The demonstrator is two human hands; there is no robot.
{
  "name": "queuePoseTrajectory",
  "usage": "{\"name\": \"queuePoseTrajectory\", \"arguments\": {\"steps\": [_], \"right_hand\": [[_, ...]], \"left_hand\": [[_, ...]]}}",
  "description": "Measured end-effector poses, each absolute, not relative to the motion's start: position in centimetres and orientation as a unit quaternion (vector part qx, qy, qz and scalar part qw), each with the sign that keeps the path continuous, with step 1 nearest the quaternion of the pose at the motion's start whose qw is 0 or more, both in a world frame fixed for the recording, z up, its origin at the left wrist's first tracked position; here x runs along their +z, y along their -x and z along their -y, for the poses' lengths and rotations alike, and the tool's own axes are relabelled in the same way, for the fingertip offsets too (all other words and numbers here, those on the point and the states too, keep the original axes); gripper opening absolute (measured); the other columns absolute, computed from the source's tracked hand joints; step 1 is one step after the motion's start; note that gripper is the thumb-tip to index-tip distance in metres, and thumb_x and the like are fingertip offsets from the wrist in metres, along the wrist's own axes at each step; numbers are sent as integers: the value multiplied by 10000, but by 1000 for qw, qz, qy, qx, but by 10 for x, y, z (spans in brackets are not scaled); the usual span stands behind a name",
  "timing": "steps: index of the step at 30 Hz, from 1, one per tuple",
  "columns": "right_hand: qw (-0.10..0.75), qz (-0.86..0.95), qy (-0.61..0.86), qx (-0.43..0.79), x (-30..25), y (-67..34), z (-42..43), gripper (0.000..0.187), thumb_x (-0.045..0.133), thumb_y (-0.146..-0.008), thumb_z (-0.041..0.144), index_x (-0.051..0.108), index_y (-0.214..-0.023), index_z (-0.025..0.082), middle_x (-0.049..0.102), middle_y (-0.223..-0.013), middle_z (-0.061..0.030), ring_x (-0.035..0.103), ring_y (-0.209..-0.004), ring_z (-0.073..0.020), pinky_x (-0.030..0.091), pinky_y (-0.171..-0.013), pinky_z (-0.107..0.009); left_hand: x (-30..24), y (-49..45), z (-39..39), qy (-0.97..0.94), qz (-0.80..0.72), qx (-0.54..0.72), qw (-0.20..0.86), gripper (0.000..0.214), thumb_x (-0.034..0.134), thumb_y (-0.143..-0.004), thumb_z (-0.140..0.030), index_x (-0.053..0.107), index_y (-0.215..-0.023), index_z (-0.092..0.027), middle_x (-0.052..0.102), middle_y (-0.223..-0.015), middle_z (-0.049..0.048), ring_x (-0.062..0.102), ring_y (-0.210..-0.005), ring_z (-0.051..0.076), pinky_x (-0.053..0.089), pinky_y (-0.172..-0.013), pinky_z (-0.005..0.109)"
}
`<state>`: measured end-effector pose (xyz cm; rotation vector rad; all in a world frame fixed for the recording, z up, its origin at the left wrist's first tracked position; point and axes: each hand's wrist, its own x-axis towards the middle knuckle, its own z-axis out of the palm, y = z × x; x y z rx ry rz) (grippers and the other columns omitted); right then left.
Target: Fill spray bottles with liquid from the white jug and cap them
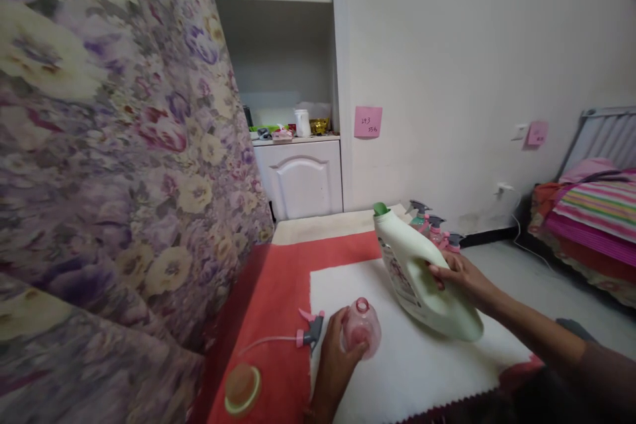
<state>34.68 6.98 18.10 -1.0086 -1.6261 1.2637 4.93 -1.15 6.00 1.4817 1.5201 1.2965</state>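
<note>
My left hand is wrapped round a see-through pink spray bottle with an open neck, on the white cloth. My right hand grips the handle of a large pale green detergent jug. The jug leans to the left, its green spout pointing up and uncapped, apart from the bottle. Left of my left hand lies a grey and pink trigger spray head with its thin tube over the red cloth. Nearer to me is a round cap with a pale green rim.
Several spray bottles with grey triggers stand behind the jug at the table's right edge. A floral curtain hangs close on the left. Behind the table are a white cabinet and a wall; a bed is at right.
</note>
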Motion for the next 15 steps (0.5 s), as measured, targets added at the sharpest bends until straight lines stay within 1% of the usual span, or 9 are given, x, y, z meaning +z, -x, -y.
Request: {"name": "queuePoseTrajectory", "arguments": {"steps": [5,9,11,13,15], "right_hand": [[334,677,422,502,196,-375,-45,412,680,-761,553,503,-717,184,485,-545,45,433,-493,-105,322,-484,-227],[278,706,417,500,205,-386,-34,417,664,-781,563,569,-816,158,480,-516,55,401,-462,-92,283,-476,-224],[259,713,417,500,208,-389,-33,434,664,-781,565,598,-863,144,494,-526,51,397,-444,-83,267,-461,-221],[241,722,415,498,211,-391,-34,447,663,-783,565,609,-899,137,521,-554,40,413,-435,-78,281,-448,-217],[220,730,410,500,215,-390,-35,460,653,-790,576,605,-927,139,544,-578,32,442,-432,-81,320,-438,-213]], "left_hand": [[60,-47,10,-578,-555,505,320,600,660,-612,-159,565,-1203,-196,617,-1259,92,546,-1217,273,403,-1079,410],[54,-47,8,-578,-558,504,318,621,664,-609,-159,551,-1219,-191,600,-1291,106,541,-1230,284,393,-1089,427],[52,-48,9,-569,-561,511,315,674,669,-612,-165,519,-1270,-180,575,-1331,118,522,-1258,284,373,-1104,422],[54,-49,9,-559,-563,520,316,743,685,-615,-181,473,-1327,-176,554,-1363,123,499,-1288,282,356,-1116,421],[62,-51,9,-558,-562,518,324,780,701,-616,-196,449,-1354,-190,537,-1388,117,479,-1310,284,341,-1126,431]]}}
